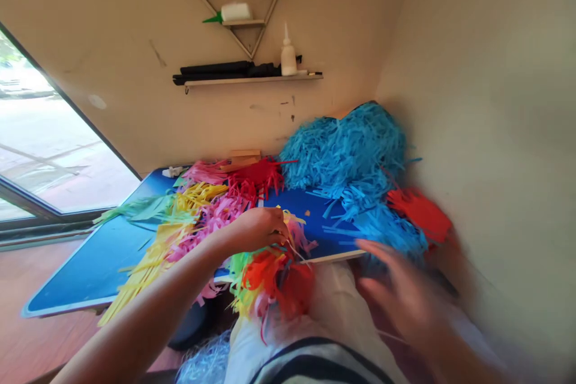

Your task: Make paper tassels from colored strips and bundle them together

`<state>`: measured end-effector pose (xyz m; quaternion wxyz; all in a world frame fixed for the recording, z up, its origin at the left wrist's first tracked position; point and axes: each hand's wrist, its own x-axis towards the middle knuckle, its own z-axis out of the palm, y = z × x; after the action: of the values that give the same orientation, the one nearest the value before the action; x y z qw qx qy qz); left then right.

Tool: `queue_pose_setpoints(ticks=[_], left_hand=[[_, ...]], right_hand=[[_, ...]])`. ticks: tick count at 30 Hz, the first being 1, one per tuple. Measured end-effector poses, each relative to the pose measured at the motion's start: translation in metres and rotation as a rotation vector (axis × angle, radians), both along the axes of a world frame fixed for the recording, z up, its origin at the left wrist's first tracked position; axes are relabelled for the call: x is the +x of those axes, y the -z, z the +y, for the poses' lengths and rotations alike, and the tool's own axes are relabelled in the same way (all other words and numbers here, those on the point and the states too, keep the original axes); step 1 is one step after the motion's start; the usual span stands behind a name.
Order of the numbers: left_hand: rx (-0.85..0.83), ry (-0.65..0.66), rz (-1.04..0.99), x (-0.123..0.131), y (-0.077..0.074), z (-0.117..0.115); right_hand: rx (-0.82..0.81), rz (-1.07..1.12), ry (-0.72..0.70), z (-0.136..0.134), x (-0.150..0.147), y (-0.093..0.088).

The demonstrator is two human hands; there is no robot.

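Note:
My left hand (270, 228) is closed at the table's front edge, its fingertips pinching the top of a bunch of fringed tissue paper (274, 282) in red, green, yellow and pink. The bunch hangs over my lap. A thin pale string (297, 252) trails from those fingers. To the right, my right hand (398, 282) is smeared by motion, thumb and fingers stretched apart with nothing visible between them. It is nearest to the loose blue paper fringe (351, 150). Pink paper fringe (225, 213) and yellow paper fringe (150, 258) lie left of the bunch.
The blue table (85, 270) stands against the wall. Red paper (420, 213) lies at its right end, green fringe (153, 209) at its left. A wall shelf (252, 80) carries a white glue bottle (288, 57); another bottle (236, 12) lies higher up.

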<state>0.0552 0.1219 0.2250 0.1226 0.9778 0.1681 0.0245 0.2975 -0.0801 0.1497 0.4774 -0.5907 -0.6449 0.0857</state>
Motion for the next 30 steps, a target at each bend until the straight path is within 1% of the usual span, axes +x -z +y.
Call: queue_pose_setpoints(ticks=[2,4,5,6,8,10,12,13,15,16,17,18,19,20,21,22,23,24,25,26,27,28,29,30], left_hand=[[0.004,-0.005,0.005,0.002,-0.005,-0.002],[0.003,-0.021,-0.001,-0.002,-0.008,-0.003],[-0.001,-0.029,-0.009,-0.005,-0.008,-0.002],[-0.007,-0.038,-0.017,-0.010,-0.008,-0.001],[-0.036,-0.046,-0.070,-0.021,-0.005,0.004],[-0.075,-0.048,-0.158,-0.031,0.002,0.014],[-0.051,-0.086,-0.249,-0.039,0.007,0.025],[0.003,-0.128,-0.290,-0.043,0.009,0.030],[0.182,-0.260,-0.394,-0.047,0.008,0.031],[0.294,-0.346,-0.478,-0.048,0.006,0.025],[0.410,-0.433,-0.591,-0.047,0.004,0.013],[0.503,-0.504,-0.716,-0.046,0.002,-0.004],[0.590,-0.550,-0.846,-0.042,0.003,-0.026],[0.611,-0.512,-0.989,-0.038,0.006,-0.049],[0.522,-0.379,-1.033,-0.031,0.012,-0.073],[0.362,-0.218,-0.963,-0.024,0.021,-0.094],[0.220,-0.111,-0.843,-0.015,0.033,-0.110],[0.130,-0.108,-0.742,-0.007,0.046,-0.120],[0.080,-0.164,-0.705,0.002,0.058,-0.123],[0.039,-0.283,-0.708,0.009,0.070,-0.119],[-0.018,-0.387,-0.734,0.015,0.079,-0.110],[-0.075,-0.492,-0.785,0.019,0.084,-0.097],[-0.120,-0.583,-0.849,0.022,0.085,-0.084],[-0.146,-0.655,-0.902,0.024,0.084,-0.070]], right_hand=[[-0.127,0.149,-0.181,0.040,-0.039,0.007],[-0.315,0.344,-0.374,0.082,-0.071,0.012],[-0.390,0.391,-0.443,0.100,-0.081,0.012],[-0.424,0.403,-0.491,0.114,-0.087,0.010],[-0.407,0.334,-0.535,0.133,-0.086,0.000],[-0.372,0.240,-0.530,0.143,-0.077,-0.018],[-0.384,0.165,-0.509,0.150,-0.068,-0.038],[-0.385,0.130,-0.491,0.153,-0.065,-0.049],[-0.336,0.048,-0.441,0.160,-0.061,-0.068],[-0.303,0.009,-0.407,0.164,-0.060,-0.077],[-0.278,-0.023,-0.371,0.169,-0.059,-0.085],[-0.266,-0.050,-0.336,0.173,-0.059,-0.093],[-0.264,-0.072,-0.305,0.177,-0.059,-0.099],[-0.268,-0.087,-0.279,0.180,-0.059,-0.106],[-0.267,-0.098,-0.255,0.183,-0.060,-0.111],[-0.257,-0.108,-0.231,0.185,-0.061,-0.116],[-0.239,-0.118,-0.209,0.186,-0.062,-0.121],[-0.218,-0.127,-0.188,0.186,-0.063,-0.125],[-0.201,-0.134,-0.172,0.186,-0.064,-0.129],[-0.189,-0.142,-0.161,0.185,-0.065,-0.132],[-0.181,-0.153,-0.156,0.183,-0.066,-0.135],[-0.174,-0.165,-0.156,0.182,-0.066,-0.137],[-0.168,-0.176,-0.157,0.180,-0.067,-0.140],[-0.163,-0.185,-0.158,0.179,-0.067,-0.141]])
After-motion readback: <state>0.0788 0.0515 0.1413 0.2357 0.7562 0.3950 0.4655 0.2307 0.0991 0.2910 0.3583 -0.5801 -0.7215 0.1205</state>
